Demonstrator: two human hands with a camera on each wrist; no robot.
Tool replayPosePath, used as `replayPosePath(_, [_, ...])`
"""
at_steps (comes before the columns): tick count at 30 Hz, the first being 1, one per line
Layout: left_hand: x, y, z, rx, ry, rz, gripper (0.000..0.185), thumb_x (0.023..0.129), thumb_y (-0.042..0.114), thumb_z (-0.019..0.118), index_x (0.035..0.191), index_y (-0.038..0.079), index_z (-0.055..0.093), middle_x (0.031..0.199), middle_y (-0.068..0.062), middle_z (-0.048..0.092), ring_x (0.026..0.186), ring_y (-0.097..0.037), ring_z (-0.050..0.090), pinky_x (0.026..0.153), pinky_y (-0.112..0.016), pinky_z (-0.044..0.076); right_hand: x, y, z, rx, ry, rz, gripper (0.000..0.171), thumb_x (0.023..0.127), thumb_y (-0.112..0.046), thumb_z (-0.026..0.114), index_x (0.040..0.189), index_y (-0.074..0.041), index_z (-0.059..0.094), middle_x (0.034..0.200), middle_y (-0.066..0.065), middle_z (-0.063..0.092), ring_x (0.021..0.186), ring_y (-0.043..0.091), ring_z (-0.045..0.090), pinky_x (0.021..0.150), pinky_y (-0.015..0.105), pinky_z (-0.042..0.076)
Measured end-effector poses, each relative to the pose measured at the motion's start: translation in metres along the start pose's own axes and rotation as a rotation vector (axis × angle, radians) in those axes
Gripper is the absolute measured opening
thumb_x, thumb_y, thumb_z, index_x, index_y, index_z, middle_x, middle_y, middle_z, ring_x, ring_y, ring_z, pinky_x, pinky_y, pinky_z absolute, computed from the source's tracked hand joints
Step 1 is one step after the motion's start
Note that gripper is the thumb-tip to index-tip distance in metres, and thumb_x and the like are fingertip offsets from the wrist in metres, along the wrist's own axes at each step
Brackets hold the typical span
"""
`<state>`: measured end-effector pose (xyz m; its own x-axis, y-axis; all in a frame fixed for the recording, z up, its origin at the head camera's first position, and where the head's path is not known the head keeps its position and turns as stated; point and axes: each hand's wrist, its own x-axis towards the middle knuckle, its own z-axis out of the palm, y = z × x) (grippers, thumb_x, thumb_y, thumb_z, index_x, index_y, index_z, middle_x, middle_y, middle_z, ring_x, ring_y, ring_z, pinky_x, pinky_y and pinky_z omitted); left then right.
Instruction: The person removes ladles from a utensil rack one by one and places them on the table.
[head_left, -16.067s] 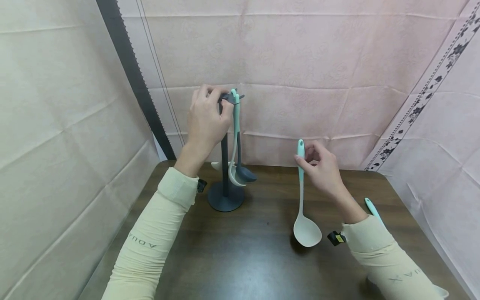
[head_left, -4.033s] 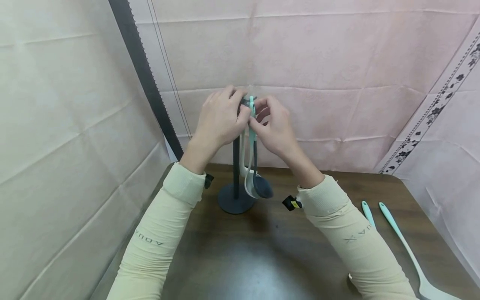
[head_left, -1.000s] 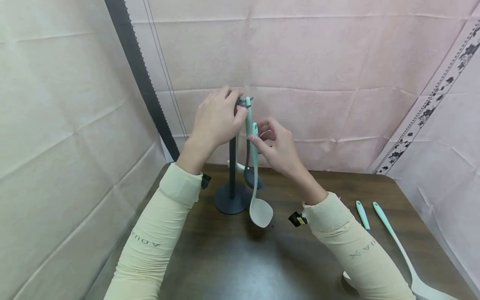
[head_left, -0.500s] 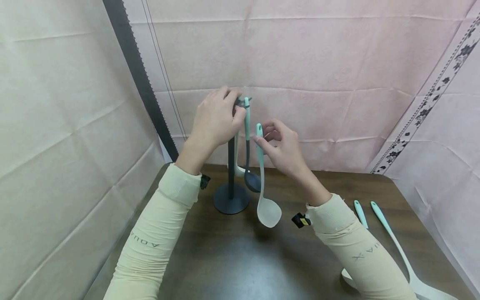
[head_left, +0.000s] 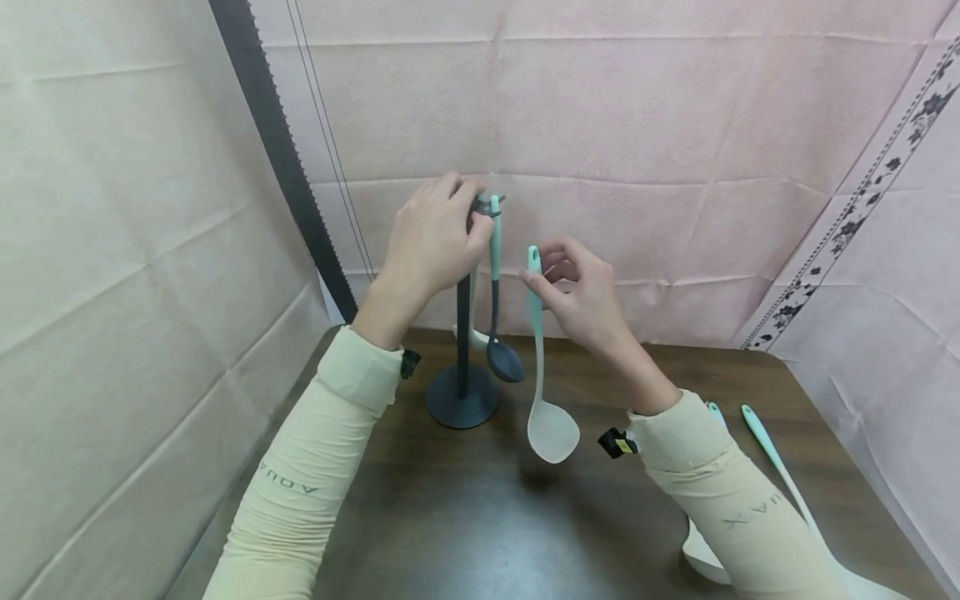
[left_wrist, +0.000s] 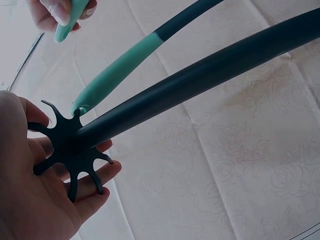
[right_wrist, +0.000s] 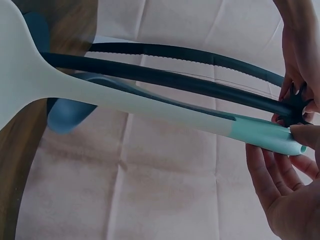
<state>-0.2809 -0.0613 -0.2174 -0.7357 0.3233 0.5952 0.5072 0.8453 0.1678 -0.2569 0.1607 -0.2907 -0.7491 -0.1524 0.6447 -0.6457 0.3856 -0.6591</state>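
Pink cloth backdrop, dark wood table. Left hand cups the spoked top of the grey utensil stand, fingers curled round the hooks. Right hand pinches the teal handle end of a white ladle, which hangs vertical, bowl down, just right of the stand and clear of it. Right hand is the nearer one; hooks lie up-left of the handle tip. Dark ladle hangs on the stand. Sleeve print reads "AQUA".

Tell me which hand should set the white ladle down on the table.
Right, probably. The right hand already pinches the white ladle by its teal handle, bowl hanging just above the table. The left hand holds the top of the rack.
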Motion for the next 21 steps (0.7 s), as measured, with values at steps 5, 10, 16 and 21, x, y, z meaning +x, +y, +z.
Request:
replayPosePath(5, [0.000,0.000,0.000,-0.011,0.006,0.005,0.051,0.102,0.033,0.045,0.147,0.014,0.061,0.128,-0.006,0.062,0.113,-0.027,0.058,0.098,-0.045,0.050,0.000,0.002,-0.005,0.012,0.015,0.004,0.023,0.097,-0.018,0.078,0.115,-0.007,0.068,0.096,0.006,0.070,0.078,0.021,0.073,0.059,0.029,0.060])
replayPosePath(10, [0.000,0.000,0.001,-0.015,0.011,0.001,0.051,0.102,0.032,0.045,0.146,0.014,0.062,0.127,-0.007,0.062,0.114,-0.028,0.058,0.097,-0.045,0.050,-0.003,0.005,-0.008,0.005,0.024,0.025,0.023,0.097,-0.019,0.078,0.114,-0.008,0.068,0.096,0.005,0.069,0.076,0.020,0.073,0.059,0.034,0.062])
replayPosePath(16, [0.001,0.000,0.001,-0.006,0.007,-0.003,0.051,0.102,0.033,0.045,0.146,0.014,0.062,0.128,-0.007,0.062,0.117,-0.029,0.058,0.099,-0.045,0.050,-0.006,0.010,-0.014,-0.008,0.033,0.063,0.026,0.097,-0.020,0.078,0.118,-0.007,0.068,0.098,0.007,0.068,0.077,0.023,0.072,0.059,0.033,0.062])
replayPosePath(21, [0.001,0.000,0.001,-0.010,0.010,-0.002,0.050,0.102,0.032,0.045,0.145,0.014,0.062,0.125,-0.006,0.062,0.117,-0.028,0.058,0.098,-0.045,0.050,-0.006,0.015,-0.018,-0.022,0.040,0.090,0.025,0.098,-0.021,0.078,0.115,-0.005,0.068,0.097,0.009,0.067,0.075,0.026,0.071,0.058,0.030,0.061])
